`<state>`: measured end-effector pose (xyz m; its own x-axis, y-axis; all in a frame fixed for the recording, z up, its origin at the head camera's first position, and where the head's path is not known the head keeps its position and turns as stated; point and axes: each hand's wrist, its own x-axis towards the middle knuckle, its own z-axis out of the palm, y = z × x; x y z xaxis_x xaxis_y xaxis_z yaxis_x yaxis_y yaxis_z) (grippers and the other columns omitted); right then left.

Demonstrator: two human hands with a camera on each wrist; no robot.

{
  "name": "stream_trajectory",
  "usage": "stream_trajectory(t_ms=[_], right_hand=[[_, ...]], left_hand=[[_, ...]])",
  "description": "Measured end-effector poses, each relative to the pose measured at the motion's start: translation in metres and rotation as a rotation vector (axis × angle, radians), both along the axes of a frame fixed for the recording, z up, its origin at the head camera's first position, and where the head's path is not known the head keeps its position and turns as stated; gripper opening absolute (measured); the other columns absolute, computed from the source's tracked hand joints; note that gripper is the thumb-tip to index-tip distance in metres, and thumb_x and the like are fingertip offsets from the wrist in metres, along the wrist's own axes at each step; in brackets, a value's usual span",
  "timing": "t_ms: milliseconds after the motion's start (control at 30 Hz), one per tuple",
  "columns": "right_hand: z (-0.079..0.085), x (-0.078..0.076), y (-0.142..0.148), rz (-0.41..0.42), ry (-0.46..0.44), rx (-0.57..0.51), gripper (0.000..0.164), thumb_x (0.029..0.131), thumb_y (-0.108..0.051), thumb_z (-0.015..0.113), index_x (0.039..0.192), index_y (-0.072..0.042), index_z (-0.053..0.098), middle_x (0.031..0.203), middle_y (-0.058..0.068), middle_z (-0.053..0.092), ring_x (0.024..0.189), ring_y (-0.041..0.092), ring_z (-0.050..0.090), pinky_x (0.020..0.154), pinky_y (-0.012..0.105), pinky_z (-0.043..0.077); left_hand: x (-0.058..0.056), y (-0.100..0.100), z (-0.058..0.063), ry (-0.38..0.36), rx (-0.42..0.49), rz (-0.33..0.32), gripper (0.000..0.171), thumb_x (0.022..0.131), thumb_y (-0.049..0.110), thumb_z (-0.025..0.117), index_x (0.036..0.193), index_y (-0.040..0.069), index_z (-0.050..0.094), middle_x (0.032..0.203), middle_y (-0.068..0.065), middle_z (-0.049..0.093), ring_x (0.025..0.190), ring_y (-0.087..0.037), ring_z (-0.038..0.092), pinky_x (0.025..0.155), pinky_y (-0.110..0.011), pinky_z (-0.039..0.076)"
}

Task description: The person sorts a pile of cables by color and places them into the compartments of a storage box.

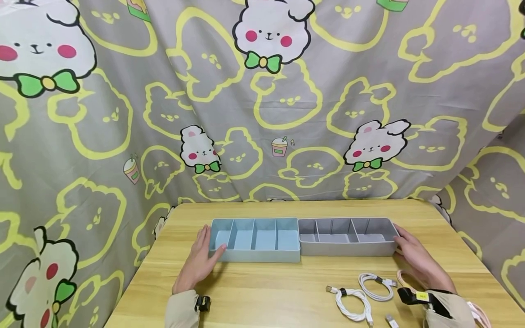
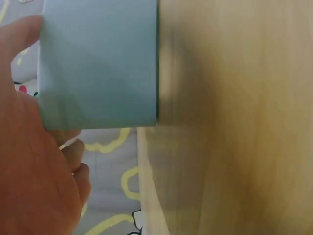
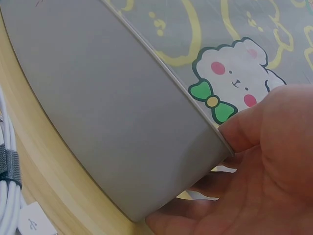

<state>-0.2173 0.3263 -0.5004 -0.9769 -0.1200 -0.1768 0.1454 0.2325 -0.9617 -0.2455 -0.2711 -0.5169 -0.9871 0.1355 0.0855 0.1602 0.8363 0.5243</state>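
Observation:
A light blue divided storage box point(image 1: 258, 256) and a grey divided storage box point(image 1: 348, 249) stand end to end on the wooden table, their inner ends meeting. Compartments in both look empty. My left hand point(image 1: 199, 262) holds the blue box's left end, thumb at the front rim and fingers along the end wall. At the grey box's far right end, my right hand point(image 1: 418, 255) grips the corner. In the right wrist view its thumb point(image 3: 242, 129) lies at the rim, with the other fingers below against the end wall.
Coiled white cables point(image 1: 353, 304) lie on the table point(image 1: 262, 291) in front of the grey box, one with a black strap. A pinkish cable point(image 1: 404, 277) is partly hidden by the right arm. A patterned curtain point(image 1: 270, 173) hangs behind the table and at both sides.

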Motion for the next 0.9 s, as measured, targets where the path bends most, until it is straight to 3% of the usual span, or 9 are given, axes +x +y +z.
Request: stream_trajectory(t_ms=[400,900], right_hand=[[0.0028,0.0008,0.0029,-0.002,0.015,-0.012,0.061,0.114,-0.025,0.012,0.161,0.001,-0.018,0.166,0.036,-0.017,0.152,0.059,-0.006,0.119,0.071,0.012],[-0.0003,0.0018,0.0010,-0.008,0.001,0.021,0.061,0.114,-0.024,0.013,0.161,0.002,-0.015,0.166,0.038,-0.012,0.152,0.059,0.000,0.120,0.065,0.018]], left_hand=[[-0.0037,0.0041,0.0031,0.127,-0.133,-0.011,0.091,0.106,0.057,0.046,0.162,-0.009,0.016,0.172,-0.026,0.011,0.160,-0.047,0.012,0.127,-0.066,0.018],[-0.0019,0.0027,0.0005,0.090,-0.162,-0.009,0.094,0.104,0.060,0.046,0.163,-0.006,0.013,0.174,-0.022,0.008,0.161,-0.044,0.010,0.129,-0.064,0.015]])
